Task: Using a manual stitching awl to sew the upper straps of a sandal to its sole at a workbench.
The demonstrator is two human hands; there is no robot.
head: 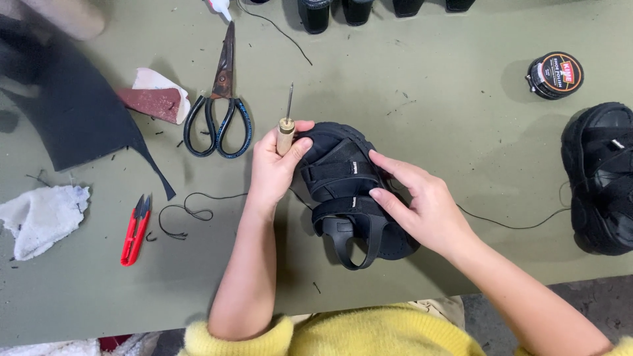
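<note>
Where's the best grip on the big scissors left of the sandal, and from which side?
Take the scissors by the black handle loops, coming from the table's near edge, probably. They lie flat with the loops toward the person and the rusty blades pointing away, so the loops are the closest, blunt part. The left hand already holds an awl.

2nd sandal (603,178) cut off at right edge — top-edge containers (315,14) too.
</note>
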